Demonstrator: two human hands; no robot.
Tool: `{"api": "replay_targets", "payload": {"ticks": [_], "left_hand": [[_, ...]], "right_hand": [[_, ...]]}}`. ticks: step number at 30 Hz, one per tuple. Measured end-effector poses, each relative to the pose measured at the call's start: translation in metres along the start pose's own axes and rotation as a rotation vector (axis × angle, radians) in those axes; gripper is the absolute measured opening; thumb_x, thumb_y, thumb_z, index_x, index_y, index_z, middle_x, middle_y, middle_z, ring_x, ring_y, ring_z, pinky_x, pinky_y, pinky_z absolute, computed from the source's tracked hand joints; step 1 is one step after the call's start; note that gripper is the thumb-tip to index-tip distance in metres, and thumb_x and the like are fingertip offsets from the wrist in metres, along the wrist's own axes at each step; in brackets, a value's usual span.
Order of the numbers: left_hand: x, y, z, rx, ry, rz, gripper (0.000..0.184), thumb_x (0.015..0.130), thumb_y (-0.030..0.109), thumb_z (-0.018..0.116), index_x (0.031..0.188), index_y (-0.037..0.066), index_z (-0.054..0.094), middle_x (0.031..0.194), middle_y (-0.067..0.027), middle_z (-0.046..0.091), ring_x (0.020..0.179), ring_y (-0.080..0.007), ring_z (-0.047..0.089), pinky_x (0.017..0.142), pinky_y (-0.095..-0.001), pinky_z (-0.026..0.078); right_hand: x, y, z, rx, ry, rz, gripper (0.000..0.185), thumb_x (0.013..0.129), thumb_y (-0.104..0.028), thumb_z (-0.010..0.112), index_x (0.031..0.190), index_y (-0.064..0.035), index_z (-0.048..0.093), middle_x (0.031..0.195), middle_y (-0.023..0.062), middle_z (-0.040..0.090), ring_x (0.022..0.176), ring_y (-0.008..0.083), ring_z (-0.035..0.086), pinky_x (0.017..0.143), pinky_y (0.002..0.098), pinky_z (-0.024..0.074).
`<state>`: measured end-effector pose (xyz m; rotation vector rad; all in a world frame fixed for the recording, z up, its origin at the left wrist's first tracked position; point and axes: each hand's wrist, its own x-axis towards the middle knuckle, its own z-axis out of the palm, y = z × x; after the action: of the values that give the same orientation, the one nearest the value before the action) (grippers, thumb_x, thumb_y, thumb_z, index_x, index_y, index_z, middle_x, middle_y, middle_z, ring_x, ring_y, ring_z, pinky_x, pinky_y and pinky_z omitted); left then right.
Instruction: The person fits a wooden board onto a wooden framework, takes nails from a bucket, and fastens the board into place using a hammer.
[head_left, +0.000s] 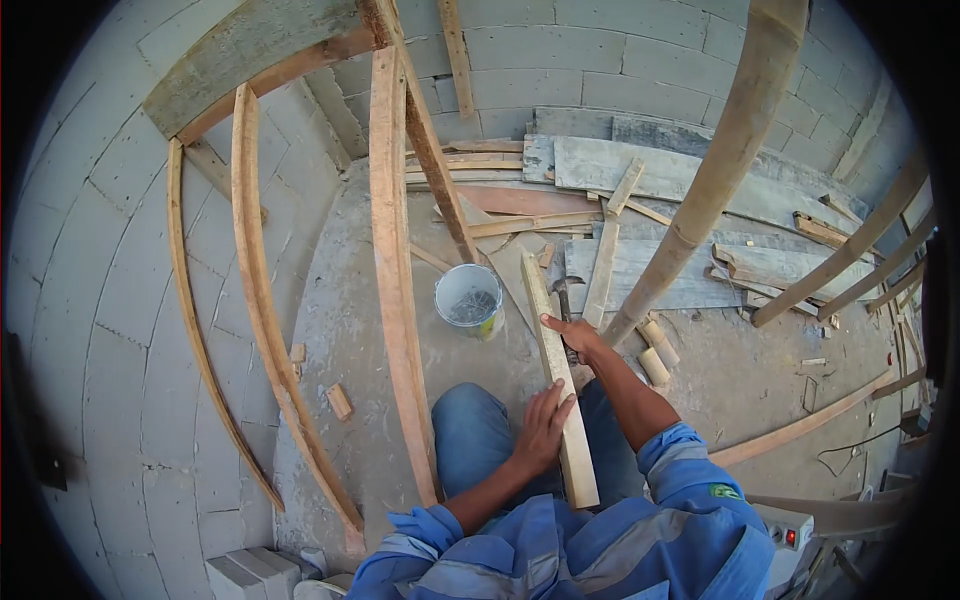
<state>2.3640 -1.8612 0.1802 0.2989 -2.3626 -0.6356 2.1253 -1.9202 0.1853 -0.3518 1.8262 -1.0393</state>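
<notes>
A pale squared wooden batten [555, 365] slants across my lap, its near end by my shirt and its far end over the floor. My left hand [543, 428] grips the lower half, fingers laid over its top face. Farther along, my right hand [575, 338] is closed around a claw hammer [567, 284], whose metal head shows beyond the fist. The right thumb rests against the batten's edge. Most of the hammer's handle is hidden by the hand. A white bucket [468, 296] with small nail-like pieces inside stands just left of the batten.
Upright timbers [390, 230] stand close on my left, before a block wall [130, 300]. A bamboo pole [700, 190] leans across the right side. Boards [650, 180] and offcuts lie at the back. Short bamboo pieces [655, 365] lie right of my hand; grey blocks [250, 575] sit lower left.
</notes>
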Motion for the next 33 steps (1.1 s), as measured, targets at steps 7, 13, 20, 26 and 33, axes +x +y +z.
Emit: {"api": "replay_targets", "payload": {"ticks": [7,13,20,26,33], "left_hand": [[0.038,-0.008,-0.036,-0.266,0.288,-0.106,0.054,0.073,0.007,0.077,0.119,0.005,0.049,0.117,-0.0178,0.06,0.119,-0.0386,0.059,0.114,-0.0531,0.041],[0.045,-0.021,-0.062,-0.349,0.335,-0.164,0.055,0.07,0.001,0.069,0.12,0.001,0.047,0.118,-0.0174,0.055,0.116,-0.032,0.057,0.113,-0.0465,0.041],[0.068,-0.026,-0.063,-0.374,0.287,-0.198,0.059,0.066,0.0,0.07,0.12,0.004,0.047,0.118,-0.0164,0.058,0.115,-0.0335,0.058,0.108,-0.0465,0.043],[0.075,-0.031,-0.057,-0.383,0.314,-0.199,0.059,0.065,-0.002,0.07,0.119,0.004,0.046,0.116,-0.016,0.059,0.113,-0.0334,0.06,0.11,-0.0502,0.043],[0.067,-0.026,-0.053,-0.397,0.313,-0.226,0.055,0.066,0.0,0.072,0.116,0.006,0.047,0.115,-0.016,0.06,0.111,-0.034,0.061,0.115,-0.0522,0.04]], "right_hand": [[0.018,0.082,0.045,0.304,-0.08,0.151,0.08,0.093,-0.059,0.07,0.122,0.0145,0.059,0.097,0.0253,0.072,0.071,0.0277,0.072,0.058,0.0398,0.0566],[0.013,0.133,0.048,-0.124,0.045,-0.041,0.056,0.102,-0.048,0.06,0.106,0.0076,0.061,0.083,0.0237,0.071,0.07,0.0344,0.071,0.062,0.0447,0.056],[-0.008,0.019,0.027,-0.23,0.296,-0.521,0.04,0.109,-0.039,0.046,0.105,0.0002,0.056,0.084,0.0289,0.068,0.081,0.0519,0.066,0.071,0.0544,0.0494],[0.042,0.042,0.045,-0.079,0.401,-0.787,0.041,0.111,-0.036,0.044,0.099,0.0014,0.054,0.071,0.0207,0.058,0.066,0.0425,0.059,0.062,0.0461,0.0466],[0.077,0.138,0.033,-0.434,0.276,-0.368,0.068,0.108,-0.053,0.031,0.108,0.0086,0.06,0.089,0.0359,0.067,0.094,0.0555,0.065,0.084,0.056,0.0509]]}}
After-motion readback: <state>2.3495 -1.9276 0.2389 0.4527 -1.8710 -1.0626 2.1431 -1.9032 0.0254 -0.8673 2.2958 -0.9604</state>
